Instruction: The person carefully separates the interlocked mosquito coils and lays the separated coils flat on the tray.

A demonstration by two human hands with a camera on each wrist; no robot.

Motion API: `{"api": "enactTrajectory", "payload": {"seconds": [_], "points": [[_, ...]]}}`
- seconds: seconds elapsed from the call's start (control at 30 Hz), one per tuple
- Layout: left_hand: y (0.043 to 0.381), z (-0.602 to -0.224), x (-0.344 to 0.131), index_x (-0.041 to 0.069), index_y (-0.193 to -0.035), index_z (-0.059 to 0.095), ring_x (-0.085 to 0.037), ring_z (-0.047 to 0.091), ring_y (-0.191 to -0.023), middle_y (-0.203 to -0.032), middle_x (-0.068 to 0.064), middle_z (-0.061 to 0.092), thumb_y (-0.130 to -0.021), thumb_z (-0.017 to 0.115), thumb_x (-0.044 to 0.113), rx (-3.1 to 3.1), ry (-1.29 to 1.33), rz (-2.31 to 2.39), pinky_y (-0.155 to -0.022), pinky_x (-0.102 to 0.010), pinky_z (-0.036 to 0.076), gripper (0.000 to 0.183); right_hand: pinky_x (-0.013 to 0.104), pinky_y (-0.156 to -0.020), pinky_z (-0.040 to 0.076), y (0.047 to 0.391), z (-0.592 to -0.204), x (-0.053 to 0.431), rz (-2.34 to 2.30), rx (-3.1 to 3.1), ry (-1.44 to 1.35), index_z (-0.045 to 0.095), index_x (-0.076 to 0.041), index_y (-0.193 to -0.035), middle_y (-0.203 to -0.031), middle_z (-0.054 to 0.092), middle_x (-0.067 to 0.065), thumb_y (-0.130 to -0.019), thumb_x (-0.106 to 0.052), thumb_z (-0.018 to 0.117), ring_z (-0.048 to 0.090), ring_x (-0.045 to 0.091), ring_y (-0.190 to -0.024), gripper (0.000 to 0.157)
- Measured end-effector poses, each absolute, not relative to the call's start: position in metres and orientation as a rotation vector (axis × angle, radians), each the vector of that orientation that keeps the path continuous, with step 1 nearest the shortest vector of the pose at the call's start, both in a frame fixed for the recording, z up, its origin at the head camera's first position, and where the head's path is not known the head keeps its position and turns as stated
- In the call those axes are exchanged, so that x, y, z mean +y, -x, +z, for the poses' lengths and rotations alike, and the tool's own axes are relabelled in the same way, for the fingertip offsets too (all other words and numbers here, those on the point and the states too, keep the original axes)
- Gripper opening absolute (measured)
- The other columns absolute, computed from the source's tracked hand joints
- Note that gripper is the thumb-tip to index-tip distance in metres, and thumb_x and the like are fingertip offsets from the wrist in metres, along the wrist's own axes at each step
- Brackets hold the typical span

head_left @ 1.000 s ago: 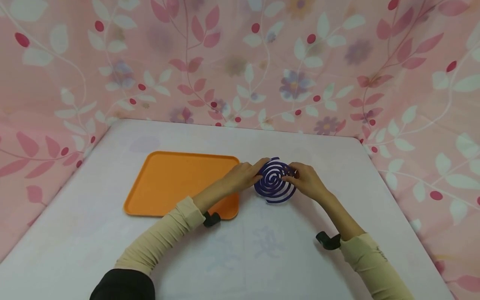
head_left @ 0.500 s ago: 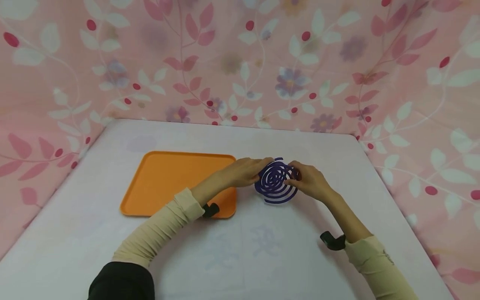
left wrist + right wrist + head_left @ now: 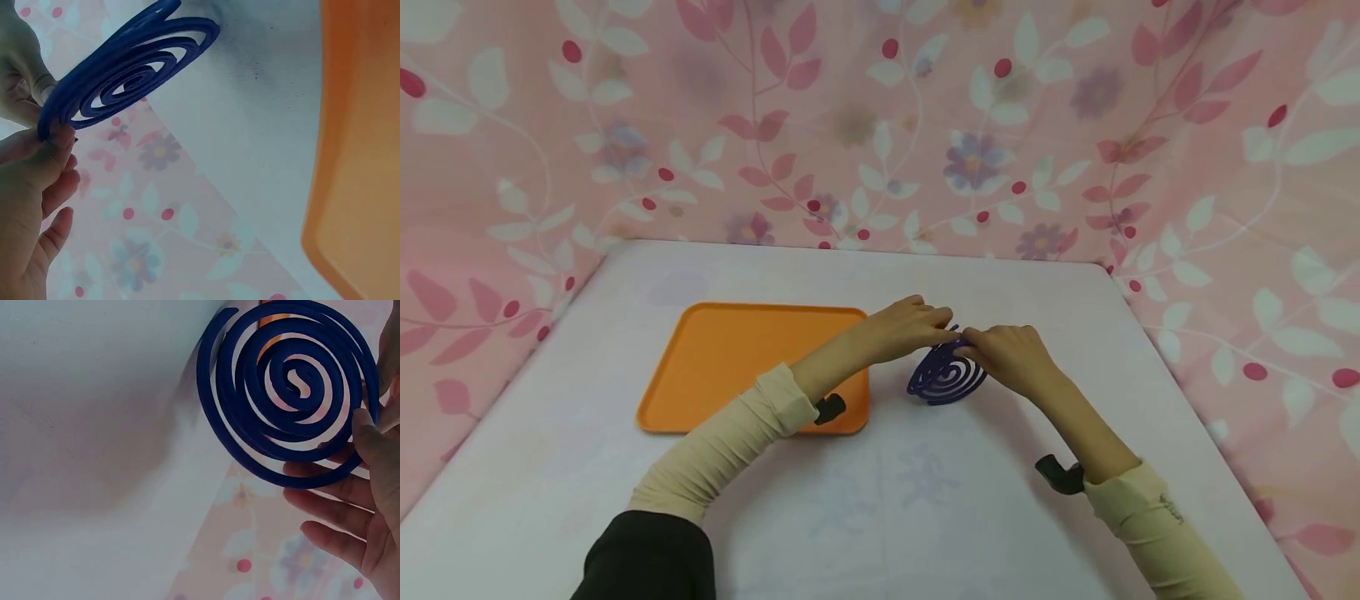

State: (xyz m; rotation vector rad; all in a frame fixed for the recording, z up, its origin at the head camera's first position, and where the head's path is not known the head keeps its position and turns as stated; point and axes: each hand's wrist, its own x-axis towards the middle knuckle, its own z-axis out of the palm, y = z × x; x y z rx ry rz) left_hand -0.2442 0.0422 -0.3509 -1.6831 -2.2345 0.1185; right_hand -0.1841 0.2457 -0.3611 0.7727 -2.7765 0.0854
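Note:
A dark blue mosquito coil is held up above the white table by both hands. In the left wrist view the coil is seen nearly edge-on, with its turns overlapping. My left hand pinches its far edge between thumb and fingers. Right beside it, my right hand grips the same edge. The right wrist view gives the coil almost face-on. There the right thumb lies on the outer turn and the other fingers are behind it.
An orange rectangular tray lies on the white-covered table, left of the coil and partly under the left forearm. A pink floral curtain stands behind the table and along its sides.
The hands have come together at the coil's far edge, from opposite sides of it. The coil has tilted from facing the head view to a more slanted position.

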Motion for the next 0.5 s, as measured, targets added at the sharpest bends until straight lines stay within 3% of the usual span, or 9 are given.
{"api": "enactTrajectory", "payload": {"seconds": [0.23,0.5], "points": [[0.244,-0.345,0.046,0.024,-0.087,0.069,-0.012,0.051,-0.073,-0.088,0.002,0.05,-0.089,0.055,0.016,-2.064,1.597,0.261,-0.064,-0.024,0.038,0.017,0.028,-0.055,0.046,0.185,-0.356,0.241,0.414,-2.769,-0.885,0.069,-0.011,-0.088,-0.076,0.069,-0.002,-0.081,-0.022,0.07,0.057,0.009,-0.063,0.013],[0.243,-0.335,0.041,0.017,-0.088,0.071,-0.013,0.056,-0.091,-0.097,0.003,0.064,-0.083,0.062,0.022,-2.279,1.644,0.276,-0.081,-0.022,0.047,0.012,0.022,-0.056,0.042,0.192,-0.349,0.246,0.612,-2.791,-0.949,0.073,-0.014,-0.091,-0.081,0.071,-0.004,-0.079,-0.019,0.071,0.053,0.006,-0.063,0.013]]}}
